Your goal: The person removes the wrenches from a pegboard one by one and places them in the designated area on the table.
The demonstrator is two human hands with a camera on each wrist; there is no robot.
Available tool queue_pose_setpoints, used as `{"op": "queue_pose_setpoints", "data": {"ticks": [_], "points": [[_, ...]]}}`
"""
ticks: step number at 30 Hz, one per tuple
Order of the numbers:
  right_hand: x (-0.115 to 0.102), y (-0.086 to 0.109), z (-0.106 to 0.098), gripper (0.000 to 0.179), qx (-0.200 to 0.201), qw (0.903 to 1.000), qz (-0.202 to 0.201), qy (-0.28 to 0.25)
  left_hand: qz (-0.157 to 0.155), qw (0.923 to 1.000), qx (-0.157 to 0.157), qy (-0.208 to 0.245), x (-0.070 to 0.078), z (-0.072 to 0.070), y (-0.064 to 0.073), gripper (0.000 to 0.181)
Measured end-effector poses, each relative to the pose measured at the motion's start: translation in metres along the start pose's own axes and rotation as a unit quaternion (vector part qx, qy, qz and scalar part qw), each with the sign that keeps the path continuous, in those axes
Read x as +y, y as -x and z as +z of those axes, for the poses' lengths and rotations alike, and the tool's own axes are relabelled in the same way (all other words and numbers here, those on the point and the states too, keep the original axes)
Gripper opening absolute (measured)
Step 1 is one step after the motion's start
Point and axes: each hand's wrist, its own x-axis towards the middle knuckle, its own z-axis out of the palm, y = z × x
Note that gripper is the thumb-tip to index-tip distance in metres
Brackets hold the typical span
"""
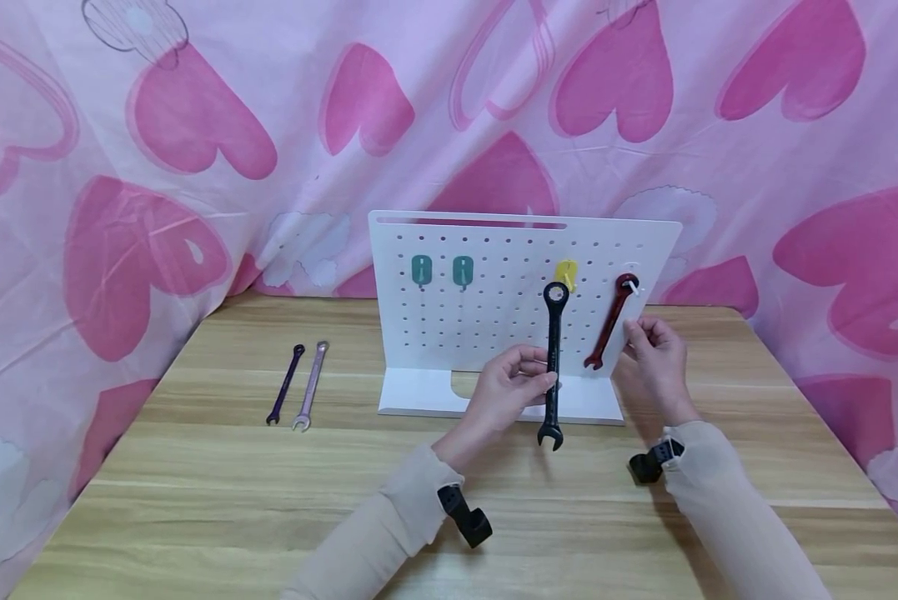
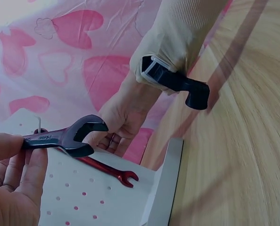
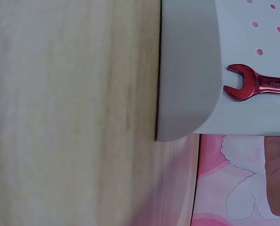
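In the head view my left hand (image 1: pixel 512 379) grips a black combination wrench (image 1: pixel 554 358) round its shaft, ring end up and open jaw down. The ring overlaps the lower part of a yellow hook (image 1: pixel 566 273) on the white pegboard (image 1: pixel 486 321). My right hand (image 1: pixel 659 358) holds the pegboard's right edge; some of its fingers are hidden behind the board in the right wrist view. Beside it a red wrench (image 1: pixel 608 329) hangs slanted from a white hook (image 1: pixel 633 287), its open end low on the board.
Two green hooks (image 1: pixel 422 270) sit on the board's left side with nothing hung on them. Left of the stand, a dark purple wrench (image 1: pixel 286 385) and a silver-pink wrench (image 1: pixel 312 386) lie on the wooden table (image 1: pixel 216 492). A pink heart-patterned cloth (image 1: pixel 291 108) hangs behind.
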Motion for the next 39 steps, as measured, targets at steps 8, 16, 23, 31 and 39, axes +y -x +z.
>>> {"op": "queue_pose_setpoints", "data": {"ticks": [8,16,23,31,39], "points": [[-0.001,0.002,0.001,0.032,0.0,1.0,-0.001,0.005,-0.002,0.9995,0.0,-0.03,-0.004,-0.018,0.009,0.026],[-0.003,0.002,0.001,0.034,0.001,0.9999,0.002,0.011,-0.009,0.999,-0.001,-0.044,-0.006,-0.039,0.018,0.03],[-0.002,0.001,0.0,0.041,0.0,0.9997,0.016,0.02,-0.001,0.9975,0.007,-0.071,-0.007,-0.059,0.025,0.029],[-0.002,0.001,0.001,0.034,0.003,0.9999,0.011,-0.01,-0.001,0.9955,0.028,-0.091,-0.006,-0.08,0.034,0.028],[-0.004,0.002,0.0,0.031,-0.002,0.9999,0.01,-0.005,0.006,0.9922,0.055,-0.112,-0.001,-0.101,0.042,0.028]]}}
